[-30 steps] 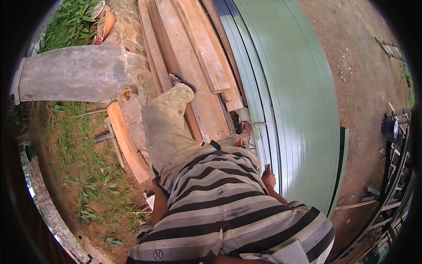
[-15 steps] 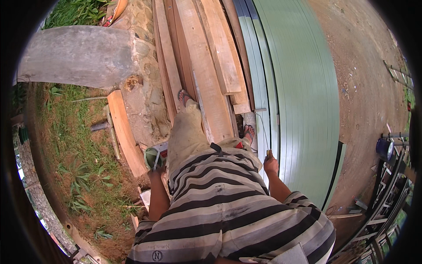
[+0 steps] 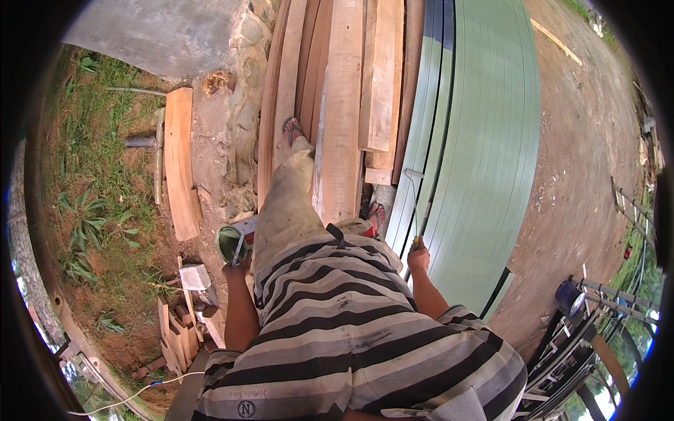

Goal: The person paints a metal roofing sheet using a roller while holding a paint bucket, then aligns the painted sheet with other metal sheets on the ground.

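My right hand [image 3: 418, 259] is closed around the handle of a paint roller [image 3: 415, 210]. The roller's small head rests on the long panels, or just above them; I cannot tell which. Those panels [image 3: 484, 140] are ribbed and pale green, with a dark blue patch at the far end of the left strips. Beside my left thigh, my left hand [image 3: 240, 266] grips a round paint can [image 3: 227, 238], greenish inside, with a light strip across its opening. My fingers there are partly hidden.
Long timber planks [image 3: 344, 105] lie under and between my feet, left of the panels. A short orange-brown board [image 3: 180, 161] lies by the grass. Wood offcuts [image 3: 175, 337] are piled lower left. A blue bucket [image 3: 570, 298] stands near a rack at right.
My view has turned, so the planks and panels stand straighter. The roller has shifted slightly left and its rod is more slanted. Both hands keep their hold.
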`<state>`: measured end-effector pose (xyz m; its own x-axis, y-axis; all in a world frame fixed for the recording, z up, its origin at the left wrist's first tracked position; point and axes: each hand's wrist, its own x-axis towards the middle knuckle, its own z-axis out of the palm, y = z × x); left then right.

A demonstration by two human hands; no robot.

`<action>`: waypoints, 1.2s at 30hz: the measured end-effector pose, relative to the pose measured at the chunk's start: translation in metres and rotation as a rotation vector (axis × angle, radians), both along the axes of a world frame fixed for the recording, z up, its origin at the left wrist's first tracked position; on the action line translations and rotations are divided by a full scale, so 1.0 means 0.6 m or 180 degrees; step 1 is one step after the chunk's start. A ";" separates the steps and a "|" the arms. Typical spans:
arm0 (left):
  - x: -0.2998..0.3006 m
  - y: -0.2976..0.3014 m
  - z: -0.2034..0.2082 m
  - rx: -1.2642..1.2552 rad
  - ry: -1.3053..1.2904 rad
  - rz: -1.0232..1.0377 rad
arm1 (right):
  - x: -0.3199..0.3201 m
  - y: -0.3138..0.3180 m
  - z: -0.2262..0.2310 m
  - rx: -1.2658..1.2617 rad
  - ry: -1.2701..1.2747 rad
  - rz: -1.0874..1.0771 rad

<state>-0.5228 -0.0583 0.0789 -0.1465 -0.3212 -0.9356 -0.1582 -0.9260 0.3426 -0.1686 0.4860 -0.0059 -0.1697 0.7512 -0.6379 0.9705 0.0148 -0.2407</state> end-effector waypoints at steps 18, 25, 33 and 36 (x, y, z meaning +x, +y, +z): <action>0.187 0.018 -0.010 -0.1496 -0.0516 -0.2152 | -0.246 0.282 0.047 0.1283 0.1606 0.0167; 0.071 0.067 -0.042 -0.1512 0.0503 -0.1682 | -0.236 0.189 0.277 0.0792 0.2671 0.0871; -0.093 0.199 0.006 -0.0735 0.1932 -0.1092 | -0.325 0.234 0.600 0.0963 0.2874 0.3167; -0.118 0.276 0.066 -0.0820 0.2212 -0.1421 | -0.360 0.225 0.704 0.1193 0.2492 0.3743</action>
